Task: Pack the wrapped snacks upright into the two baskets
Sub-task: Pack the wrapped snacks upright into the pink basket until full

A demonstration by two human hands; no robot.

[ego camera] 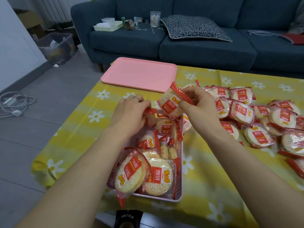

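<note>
Fingers of my right hand are curled around the red crimped top edge of one wrapped snack, pinching it so the packet hangs tilted above the far end of the pink basket. My left hand sits at about nine o'clock from that packet, its fingertips bent down and pinching the red end of another packet at the basket's far left corner; a ring shows on one finger.

From where I watch, the basket lies between my forearms, long side running from six to twelve o'clock. It is already crowded: two large round snacks at the near end, one leaning over the left rim, one lying flatter beside it, and smaller packets standing or tilted further in. I cannot tell how many are truly upright.

At three o'clock from the basket a loose pile of snacks spreads across the yellow flowered tablecloth, most lying flat and overlapping. At twelve o'clock, past my hands, a pink tray rests at the table's far edge. Beyond it stands a dark blue sofa with a patterned cushion and a pale green tray on the seat. I see only one basket.
</note>
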